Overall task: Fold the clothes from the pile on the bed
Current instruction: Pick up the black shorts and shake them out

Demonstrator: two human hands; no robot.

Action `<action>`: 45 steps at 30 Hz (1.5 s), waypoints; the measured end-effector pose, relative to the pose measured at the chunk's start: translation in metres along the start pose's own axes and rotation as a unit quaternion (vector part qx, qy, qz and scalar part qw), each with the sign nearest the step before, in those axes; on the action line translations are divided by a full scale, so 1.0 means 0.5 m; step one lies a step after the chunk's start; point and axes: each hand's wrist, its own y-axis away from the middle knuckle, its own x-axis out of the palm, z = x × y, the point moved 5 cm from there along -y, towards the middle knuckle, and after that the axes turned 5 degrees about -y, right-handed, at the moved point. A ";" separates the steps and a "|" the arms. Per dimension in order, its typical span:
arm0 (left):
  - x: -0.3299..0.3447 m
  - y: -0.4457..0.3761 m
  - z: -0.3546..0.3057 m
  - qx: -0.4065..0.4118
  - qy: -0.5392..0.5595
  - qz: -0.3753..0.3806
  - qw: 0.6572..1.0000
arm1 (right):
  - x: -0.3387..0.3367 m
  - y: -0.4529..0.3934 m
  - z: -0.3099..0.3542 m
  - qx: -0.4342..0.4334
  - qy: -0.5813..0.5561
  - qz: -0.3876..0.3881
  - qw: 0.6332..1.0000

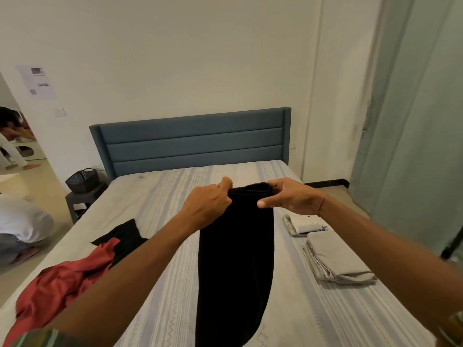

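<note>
Both hands, left and right, pinch the top edge of black trousers hanging over the bed. Folding looks underway; next they probably need laying flat, away from the red garment.

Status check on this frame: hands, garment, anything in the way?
Left hand and right hand both grip the top edge of the long black cloth garment, held up over the striped bed. Crumpled red garment unfolded at left. Nothing blocking.
</note>
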 end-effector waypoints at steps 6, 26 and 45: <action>-0.022 0.001 0.045 0.028 0.018 0.000 0.999 | 0.034 0.022 0.025 -0.149 0.091 -0.110 0.978; -0.017 -0.007 -0.043 0.074 0.061 -0.040 0.995 | 0.103 0.020 0.085 -0.175 0.246 -0.130 0.944; -0.132 -0.021 -0.059 0.149 -0.079 -0.115 0.979 | 0.079 0.099 -0.387 0.063 0.280 -0.062 0.956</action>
